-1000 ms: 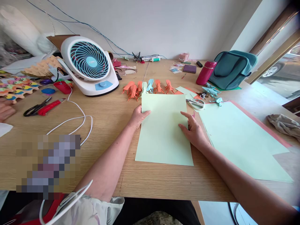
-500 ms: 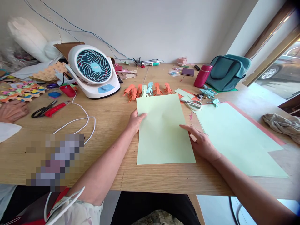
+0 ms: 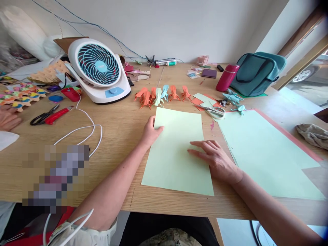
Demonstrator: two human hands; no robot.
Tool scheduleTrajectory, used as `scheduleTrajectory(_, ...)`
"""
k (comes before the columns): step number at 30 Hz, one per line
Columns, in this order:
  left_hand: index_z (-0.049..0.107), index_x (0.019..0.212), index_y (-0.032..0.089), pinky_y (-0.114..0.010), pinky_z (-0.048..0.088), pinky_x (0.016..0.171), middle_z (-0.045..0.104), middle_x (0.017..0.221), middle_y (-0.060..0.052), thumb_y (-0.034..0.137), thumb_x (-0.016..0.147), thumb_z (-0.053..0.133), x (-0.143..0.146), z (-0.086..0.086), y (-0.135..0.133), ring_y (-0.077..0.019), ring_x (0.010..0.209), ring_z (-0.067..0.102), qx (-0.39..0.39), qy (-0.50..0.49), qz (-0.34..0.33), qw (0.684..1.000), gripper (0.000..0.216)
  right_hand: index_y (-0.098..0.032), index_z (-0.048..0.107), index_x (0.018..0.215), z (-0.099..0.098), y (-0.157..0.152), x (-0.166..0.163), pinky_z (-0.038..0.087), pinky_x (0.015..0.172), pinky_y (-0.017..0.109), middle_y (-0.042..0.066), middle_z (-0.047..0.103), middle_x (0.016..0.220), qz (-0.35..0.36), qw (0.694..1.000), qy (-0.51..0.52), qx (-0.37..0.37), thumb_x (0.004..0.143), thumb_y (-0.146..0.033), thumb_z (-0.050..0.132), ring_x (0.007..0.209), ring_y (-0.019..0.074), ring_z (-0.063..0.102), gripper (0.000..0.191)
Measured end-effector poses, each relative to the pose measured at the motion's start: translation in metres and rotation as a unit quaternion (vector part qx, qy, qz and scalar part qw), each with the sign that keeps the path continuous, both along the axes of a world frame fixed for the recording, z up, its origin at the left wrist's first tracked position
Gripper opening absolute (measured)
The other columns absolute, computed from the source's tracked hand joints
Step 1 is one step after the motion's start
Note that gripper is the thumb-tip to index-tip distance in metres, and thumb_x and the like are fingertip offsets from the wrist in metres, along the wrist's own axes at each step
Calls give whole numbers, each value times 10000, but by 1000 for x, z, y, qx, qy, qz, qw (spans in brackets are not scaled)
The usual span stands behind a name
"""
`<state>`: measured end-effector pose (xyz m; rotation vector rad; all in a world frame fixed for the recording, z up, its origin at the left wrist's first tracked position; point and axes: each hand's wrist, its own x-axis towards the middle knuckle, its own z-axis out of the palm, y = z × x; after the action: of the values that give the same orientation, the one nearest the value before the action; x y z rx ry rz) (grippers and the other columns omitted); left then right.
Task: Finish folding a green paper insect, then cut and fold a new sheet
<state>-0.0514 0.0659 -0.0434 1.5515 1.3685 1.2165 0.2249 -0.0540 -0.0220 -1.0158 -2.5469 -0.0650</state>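
Observation:
A pale green sheet of paper [image 3: 176, 157] lies in front of me, slightly turned on the table. My left hand [image 3: 151, 131] grips its upper left edge, thumb on top and the other fingers mostly hidden underneath. On the sheet's right side rests my right hand [image 3: 214, 157], fingers stretched out and apart over the surface. Beyond the sheet stands a row of folded paper figures: orange ones [image 3: 174, 93], a pale green one [image 3: 158, 97] and a light blue one [image 3: 165, 91]. To the right, larger pale green sheets [image 3: 261, 153] lie over a red sheet [image 3: 289, 135].
Scissors [image 3: 215, 112] lie by paper scraps [image 3: 205, 98]. A fan [image 3: 99, 73] stands back left, near red-handled pliers [image 3: 57, 115] and a white cable [image 3: 97, 125]. A pink bottle [image 3: 227, 78] and teal bag [image 3: 256, 75] are back right. Another person's hand [image 3: 9, 118] rests far left.
The sheet has turned, its lower edge shifting toward me. My right hand has moved left onto the paper, with its fingers more spread. My left hand keeps its hold.

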Motion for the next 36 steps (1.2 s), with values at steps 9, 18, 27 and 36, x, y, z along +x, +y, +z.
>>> scheduleTrajectory(9, 677, 1131, 208, -414, 407, 1082, 582, 1285, -114, 144, 787, 635, -6, 10, -6, -269, 1233, 541, 157, 173, 6, 972, 352, -235, 599, 1360, 3, 4, 1, 479, 998, 474, 133, 609, 1391, 57, 986, 57, -147, 928, -231, 551, 1249, 294, 583, 435)
scheduleTrajectory(18, 783, 893, 221, -308, 524, 769, 768, 944, -62, 373, 843, 648, -9, 19, -12, -222, 851, 705, 14, 85, -190, 978, 210, -223, 597, 1375, 15, 5, 15, 440, 1067, 491, 140, 638, 1347, 103, 940, 163, -281, 965, -591, 402, 1232, 323, 597, 585)
scheduleTrajectory(27, 775, 853, 182, -268, 499, 594, 752, 868, -82, 512, 844, 639, -7, 44, -30, -211, 731, 684, -114, 39, -267, 956, 358, -185, 648, 687, 7, -7, 6, 413, 471, 259, 25, 587, 598, -136, 893, 236, -359, 898, -583, 551, 569, 168, 532, 461)
scheduleTrajectory(36, 774, 889, 155, -278, 482, 575, 746, 801, -99, 683, 765, 652, -18, 37, -12, -199, 653, 658, -195, -55, -228, 952, 556, -237, 193, 560, -1, 0, -1, 131, 452, 266, -55, 185, 545, -239, 886, 213, -336, 853, -664, 515, 515, 87, 173, 610)
